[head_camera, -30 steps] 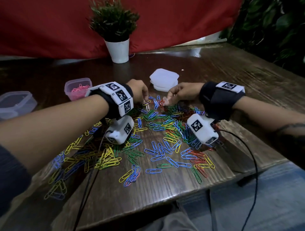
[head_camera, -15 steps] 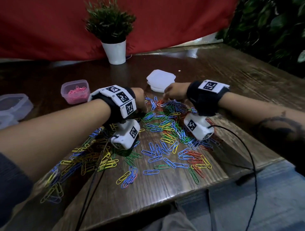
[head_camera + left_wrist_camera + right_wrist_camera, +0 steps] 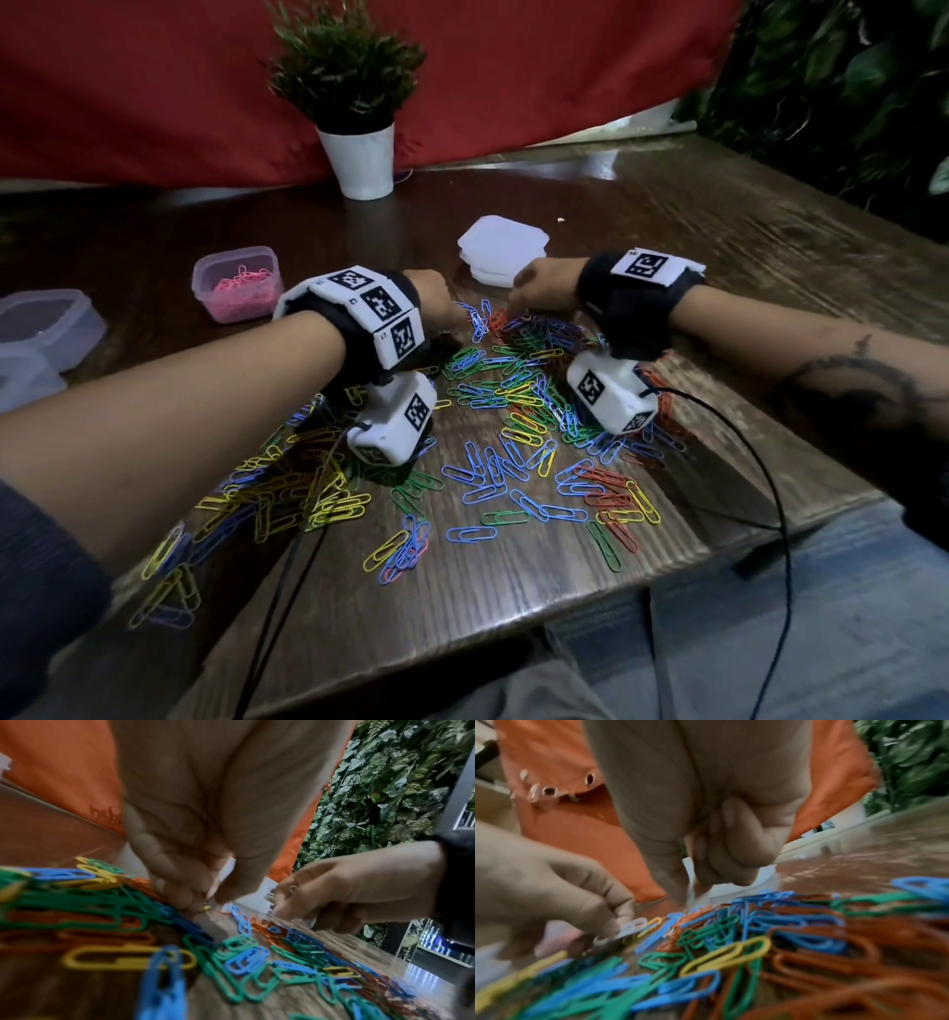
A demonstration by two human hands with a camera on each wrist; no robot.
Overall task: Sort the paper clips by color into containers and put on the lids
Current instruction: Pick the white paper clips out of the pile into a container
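A heap of blue, green, yellow and orange-red paper clips (image 3: 518, 380) spreads over the dark wooden table (image 3: 719, 241). Both hands work at its far edge. My left hand (image 3: 436, 303) curls down to the table, and in the right wrist view it (image 3: 552, 892) pinches a pale clip (image 3: 632, 928). My right hand (image 3: 539, 293) is close beside it, with its fingers (image 3: 734, 845) folded into the palm and the thumb pointing down at the pile; whether it holds anything is hidden. A small tub (image 3: 237, 288) of pink clips stands to the left. White lids (image 3: 503, 244) are stacked just behind the hands.
Two clear, lidless tubs (image 3: 49, 324) stand at the far left edge. A potted plant (image 3: 362, 159) stands at the back in front of a red cloth. Loose clips reach almost to the table's near edge (image 3: 513, 632). Black cables (image 3: 780, 514) hang from the wrist cameras over that edge.
Both hands have slid a little away from me along the far edge of the pile, towards the lids. The right hand's fingers have folded in tighter.
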